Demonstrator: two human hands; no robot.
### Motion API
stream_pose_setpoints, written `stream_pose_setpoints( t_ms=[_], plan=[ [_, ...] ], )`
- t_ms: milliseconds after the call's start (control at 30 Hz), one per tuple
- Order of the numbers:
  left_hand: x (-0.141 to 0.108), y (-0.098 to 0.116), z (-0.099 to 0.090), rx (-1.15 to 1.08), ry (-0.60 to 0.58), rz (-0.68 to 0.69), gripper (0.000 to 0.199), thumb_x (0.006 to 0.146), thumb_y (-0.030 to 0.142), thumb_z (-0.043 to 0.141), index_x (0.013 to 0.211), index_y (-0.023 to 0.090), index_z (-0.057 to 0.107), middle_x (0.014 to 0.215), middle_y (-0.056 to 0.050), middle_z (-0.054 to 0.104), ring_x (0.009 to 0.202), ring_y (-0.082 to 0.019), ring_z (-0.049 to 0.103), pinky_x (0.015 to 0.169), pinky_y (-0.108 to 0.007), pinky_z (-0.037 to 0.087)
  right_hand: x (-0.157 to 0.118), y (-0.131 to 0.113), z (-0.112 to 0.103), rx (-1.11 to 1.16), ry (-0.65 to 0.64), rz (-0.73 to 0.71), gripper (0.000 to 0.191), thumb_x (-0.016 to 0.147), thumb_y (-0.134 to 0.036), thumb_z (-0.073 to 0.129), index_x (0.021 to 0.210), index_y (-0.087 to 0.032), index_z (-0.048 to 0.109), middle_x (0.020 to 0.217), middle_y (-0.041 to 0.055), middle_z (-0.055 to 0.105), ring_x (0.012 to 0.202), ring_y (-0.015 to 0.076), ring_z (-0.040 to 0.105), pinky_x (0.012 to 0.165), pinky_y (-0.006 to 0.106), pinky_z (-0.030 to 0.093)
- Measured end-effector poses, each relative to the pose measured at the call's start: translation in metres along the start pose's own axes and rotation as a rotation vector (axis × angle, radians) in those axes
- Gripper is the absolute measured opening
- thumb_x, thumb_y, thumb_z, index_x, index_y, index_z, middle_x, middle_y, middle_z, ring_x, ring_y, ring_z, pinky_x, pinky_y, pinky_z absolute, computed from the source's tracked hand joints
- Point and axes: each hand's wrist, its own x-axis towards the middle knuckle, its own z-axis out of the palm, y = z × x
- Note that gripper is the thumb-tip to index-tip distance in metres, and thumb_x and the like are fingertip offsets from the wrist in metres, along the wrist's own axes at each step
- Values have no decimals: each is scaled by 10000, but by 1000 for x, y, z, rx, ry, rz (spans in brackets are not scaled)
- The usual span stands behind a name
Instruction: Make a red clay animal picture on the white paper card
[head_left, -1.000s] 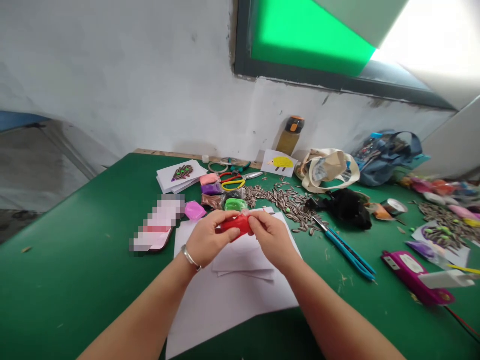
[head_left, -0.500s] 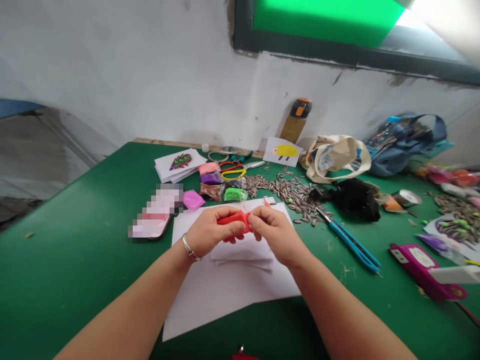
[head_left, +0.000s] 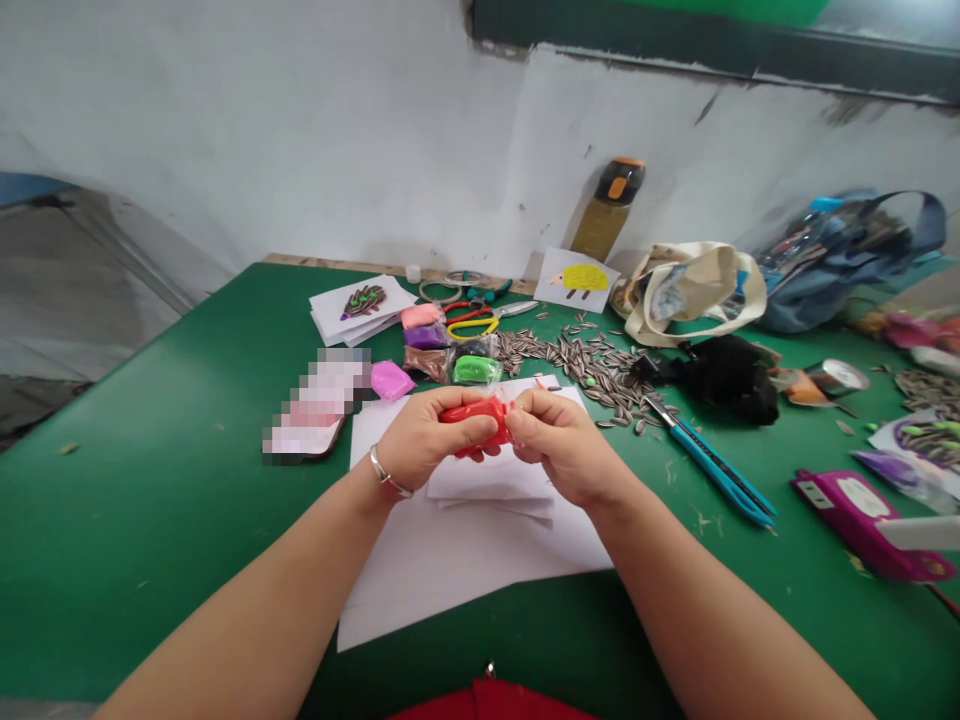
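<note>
My left hand [head_left: 427, 438] is closed around a red packet of modelling clay [head_left: 480, 415] in clear plastic, thumb pressed on top. The fingers of my right hand [head_left: 559, 440] pinch the plastic at the packet's right end. Both hands are above white sheets of paper [head_left: 465, 540] on the green table. Beyond them lie more clay packets: a green one [head_left: 474, 370], a brown one [head_left: 426, 363], a purple one [head_left: 424, 337] and a pink one [head_left: 391, 380]. A heap of striped sunflower seeds [head_left: 592, 360] spreads behind my right hand.
Scissors [head_left: 480, 322] and a blue utility knife [head_left: 720, 470] lie on the green table [head_left: 187, 480]. A bottle [head_left: 607, 212] stands by the wall, near a yellow hedgehog picture [head_left: 581, 280]. At right are a cloth bag [head_left: 690, 295], a black bag [head_left: 727, 380] and a magenta device [head_left: 862, 520].
The view has tilted down and shifted slightly left. Both hands still grip the red packet, and more clear plastic shows at its right end, between the hands.
</note>
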Motion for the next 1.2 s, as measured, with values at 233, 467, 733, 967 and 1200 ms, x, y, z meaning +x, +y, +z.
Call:
stream_pose_setpoints(
  t_ms=[233,467,733,967,1200],
  plan=[
    [3,-2,1,-50,-15,-11,285,765,370,732,895,125,667,690,-35,671,626,-135,625,561,-235,499,1,1,2,165,-112,20,348,807,-489,639,671,-206,492,555,-54,498,478,80,401,493,233,307],
    [13,-9,-13,-158,261,-54,396,693,424,789,933,137,659,804,-46,700,655,-137,662,577,-223,517,3,-13,-63,-789,360,-62,145,836,-320,543,763,-214,610,680,-10,586,621,134,496,581,253,352],
    [15,-10,-21,-178,362,-71,447,636,460,817,908,140,665,846,-47,708,678,-134,670,629,-232,535,4,4,-80,-1185,327,123,175,812,-343,530,921,-224,598,784,24,656,681,177,565,563,249,340],
    [17,-13,-19,-180,358,-111,508,585,477,840,910,131,660,803,-46,699,649,-142,673,588,-225,526,15,17,-60,-1274,190,41,427,888,-203,389,1283,-265,540,827,53,642,720,186,582,628,249,367],
    [20,-22,-19,-162,345,-138,487,587,441,847,900,116,663,762,-45,682,633,-132,658,550,-208,508,14,21,-70,-1383,7,21,546,841,-103,387,1312,-330,542,931,74,568,774,188,561,660,251,364]
  ],
)
